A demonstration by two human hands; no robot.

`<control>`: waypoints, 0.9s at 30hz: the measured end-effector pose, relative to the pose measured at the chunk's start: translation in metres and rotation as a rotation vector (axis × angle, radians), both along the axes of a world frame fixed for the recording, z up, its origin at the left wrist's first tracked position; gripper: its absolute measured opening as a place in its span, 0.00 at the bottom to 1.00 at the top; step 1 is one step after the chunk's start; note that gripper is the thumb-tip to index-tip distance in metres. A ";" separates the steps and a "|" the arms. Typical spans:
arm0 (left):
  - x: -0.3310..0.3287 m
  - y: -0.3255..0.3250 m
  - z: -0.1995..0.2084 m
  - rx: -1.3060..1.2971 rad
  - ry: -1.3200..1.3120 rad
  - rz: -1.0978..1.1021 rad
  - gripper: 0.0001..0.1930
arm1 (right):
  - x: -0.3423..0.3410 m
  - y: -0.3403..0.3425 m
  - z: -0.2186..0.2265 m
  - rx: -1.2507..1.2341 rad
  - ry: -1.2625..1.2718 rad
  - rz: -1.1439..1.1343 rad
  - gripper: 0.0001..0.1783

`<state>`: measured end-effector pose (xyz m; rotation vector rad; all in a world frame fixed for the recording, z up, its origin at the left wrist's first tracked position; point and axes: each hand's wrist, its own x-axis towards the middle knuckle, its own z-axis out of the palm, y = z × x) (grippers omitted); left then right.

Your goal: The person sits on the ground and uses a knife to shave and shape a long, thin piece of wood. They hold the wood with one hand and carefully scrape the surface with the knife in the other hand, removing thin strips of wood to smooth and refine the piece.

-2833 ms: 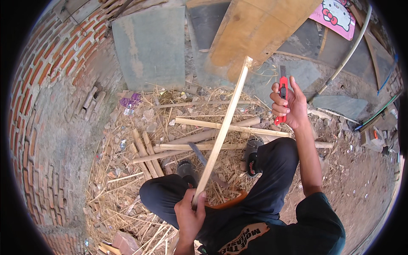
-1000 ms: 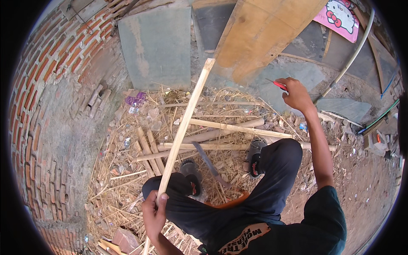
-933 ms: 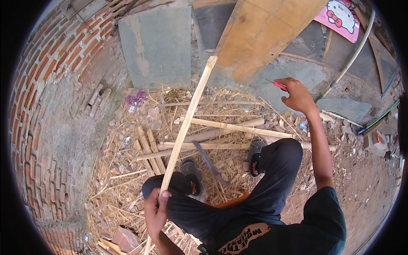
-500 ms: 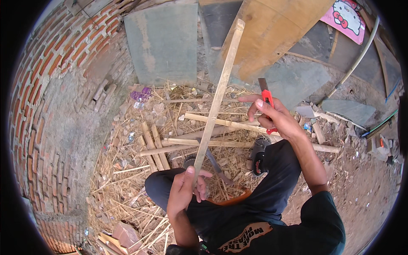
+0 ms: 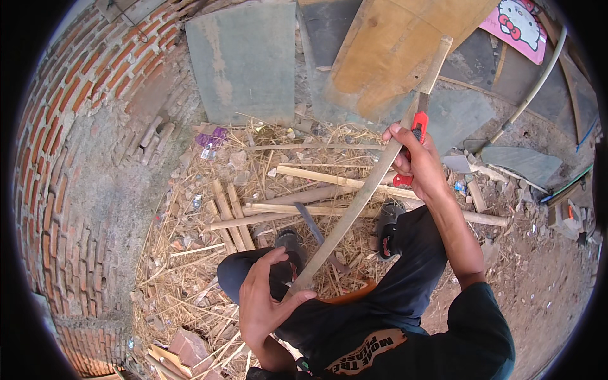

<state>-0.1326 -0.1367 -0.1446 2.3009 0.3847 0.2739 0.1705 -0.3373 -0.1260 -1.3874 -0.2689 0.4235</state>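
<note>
My right hand (image 5: pixel 424 171) is closed around a red utility knife (image 5: pixel 418 126) and also grips the upper part of a long bamboo strip (image 5: pixel 362 195). The knife's dark blade points up along the strip and lies close against it. From upper right to lower left the strip slants across in front of my knees. At its lower end my left hand (image 5: pixel 258 307) is spread, the thumb stretched out against or just beside the strip; whether it touches is hard to tell.
Bamboo pieces (image 5: pixel 316 211) lie on straw-littered ground, with a dark-bladed tool (image 5: pixel 310 223) between my feet. A brick wall (image 5: pixel 63 215) rises at the left. Grey panels (image 5: pixel 244 69) and a brown board (image 5: pixel 392 44) lean at the back. A pale pole (image 5: pixel 532 88) stands at the right.
The strip's upper end has swung right, into my right hand beside the knife. My left hand has loosened from its hold on the lower end and opened its fingers.
</note>
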 end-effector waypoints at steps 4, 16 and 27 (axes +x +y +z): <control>-0.022 0.008 0.005 0.088 0.061 0.003 0.28 | 0.033 -0.020 -0.002 0.169 0.073 0.007 0.19; 0.002 -0.003 -0.021 -0.633 0.052 -0.108 0.19 | -0.036 -0.015 -0.014 -0.012 -0.542 -0.028 0.23; 0.020 -0.026 -0.008 -0.599 -0.016 -0.078 0.19 | -0.117 0.001 -0.045 -0.200 -1.266 0.203 0.23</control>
